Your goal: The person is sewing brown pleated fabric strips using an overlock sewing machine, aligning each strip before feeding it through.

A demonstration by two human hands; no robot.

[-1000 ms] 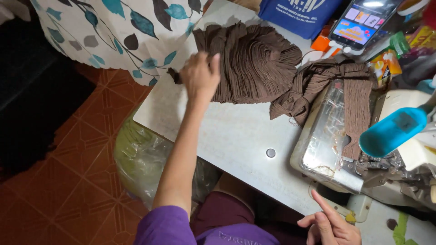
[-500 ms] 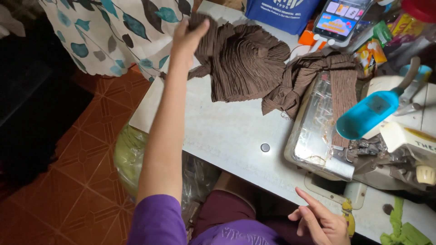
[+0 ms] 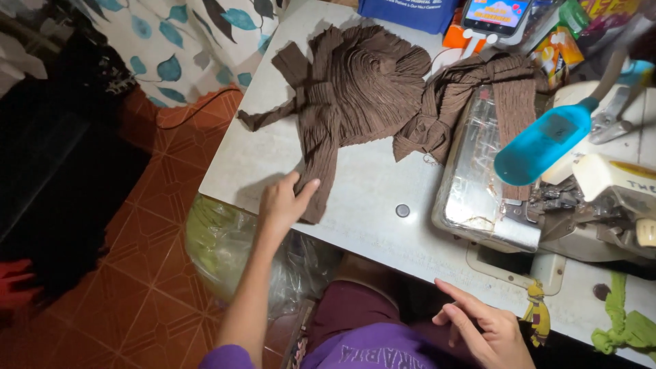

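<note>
Touching pleated brown fabric point(image 3: 355, 89), left hand point(image 3: 283, 201)

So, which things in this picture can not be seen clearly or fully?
- Phone: head view, the top edge cuts it off.
- Right hand: the bottom edge cuts off the wrist; what it touches is unclear.
- Left hand: its fingertips reach the brown cloth, but a grip cannot be told.
- Sewing machine: partly behind the blue lamp.

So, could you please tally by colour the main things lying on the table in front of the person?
Brown: 2, the pleated fabric pile by the left hand and the fabric strip over the sewing machine.
Blue: 2, the lamp head and the bag.
Total: 4.
</note>
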